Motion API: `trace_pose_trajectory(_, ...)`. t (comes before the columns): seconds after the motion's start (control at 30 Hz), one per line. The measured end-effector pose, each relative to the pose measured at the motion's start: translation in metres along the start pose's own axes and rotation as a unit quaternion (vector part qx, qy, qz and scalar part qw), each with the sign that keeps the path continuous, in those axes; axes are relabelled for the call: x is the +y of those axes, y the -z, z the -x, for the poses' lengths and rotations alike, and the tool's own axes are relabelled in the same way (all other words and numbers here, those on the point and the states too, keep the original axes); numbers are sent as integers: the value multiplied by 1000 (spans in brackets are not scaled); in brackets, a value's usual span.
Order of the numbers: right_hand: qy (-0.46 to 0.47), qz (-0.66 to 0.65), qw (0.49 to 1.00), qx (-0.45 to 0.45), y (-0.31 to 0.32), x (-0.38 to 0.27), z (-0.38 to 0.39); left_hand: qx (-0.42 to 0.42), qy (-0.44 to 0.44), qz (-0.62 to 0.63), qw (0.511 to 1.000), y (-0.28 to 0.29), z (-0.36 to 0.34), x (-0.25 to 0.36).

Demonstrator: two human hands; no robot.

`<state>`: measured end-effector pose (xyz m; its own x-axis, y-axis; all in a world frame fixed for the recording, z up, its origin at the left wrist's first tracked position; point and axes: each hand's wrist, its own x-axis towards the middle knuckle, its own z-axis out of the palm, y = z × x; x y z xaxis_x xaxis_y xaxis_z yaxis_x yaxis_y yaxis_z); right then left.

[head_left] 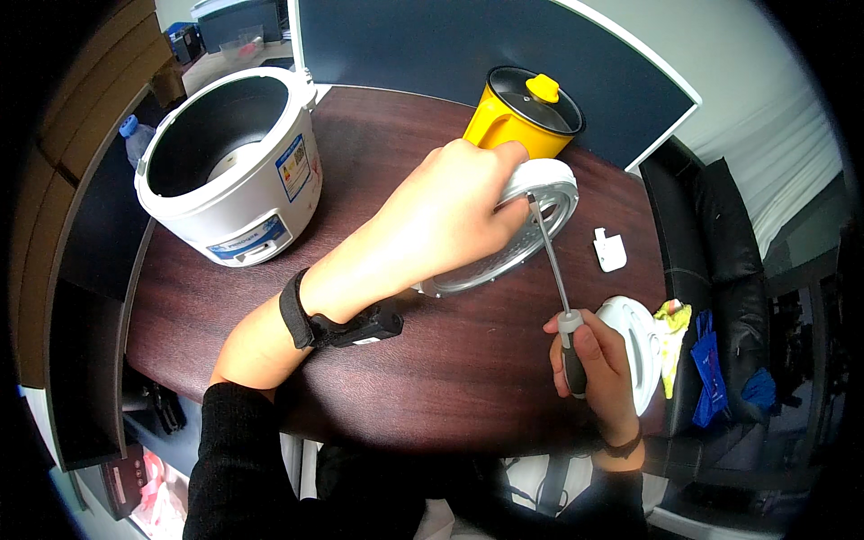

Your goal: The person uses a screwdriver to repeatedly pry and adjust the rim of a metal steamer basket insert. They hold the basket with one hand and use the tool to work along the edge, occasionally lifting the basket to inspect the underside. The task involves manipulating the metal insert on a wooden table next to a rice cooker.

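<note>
The left hand point(463, 209) grasps a round lid point(506, 256) by its white rim, thumb on the metal-lined underside and the other fingers mostly hidden behind. The lid is tilted above the tabletop point(432, 378), in front of the person, near the yellow pot point(517, 135); whether its lower edge touches the tabletop cannot be told. This grip likely steadies the rim against the screwdriver point(551, 256), whose handle the right hand point(596, 355) clasps with fingers wrapped round it. The shaft slants up and away so that its tip meets the lid's edge just beside the left thumb, presumably for control at that spot. A small white part point(611, 252) and a larger white piece point(633, 340) lie to the right, apart from the lid, perhaps to leave the working area free.

The white cooker body point(205, 214) stands upright at the left, open-topped; its dark interior shows a pale round plate at the bottom and no food. The yellow pot wears its dark, yellow-knobbed cover, so its contents cannot be told.
</note>
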<state>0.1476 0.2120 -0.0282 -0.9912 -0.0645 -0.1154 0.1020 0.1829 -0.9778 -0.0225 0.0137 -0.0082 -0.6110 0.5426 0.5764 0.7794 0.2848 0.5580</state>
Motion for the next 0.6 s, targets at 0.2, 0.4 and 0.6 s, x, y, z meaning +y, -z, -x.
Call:
trace_pose_trajectory(0.2, 2, -11, 1000, -3, 1, 2, 3, 1, 2, -9, 1000, -1, 0, 2)
trace_pose_trajectory(0.4, -12, -27, 1000, 2, -2, 0, 3, 1, 7, -10, 1000, -2, 0, 2)
trace_pose_trajectory(0.6, 14, 84, 995, 45, 2, -5, 4, -1, 4, -16, 1000, -1, 0, 2)
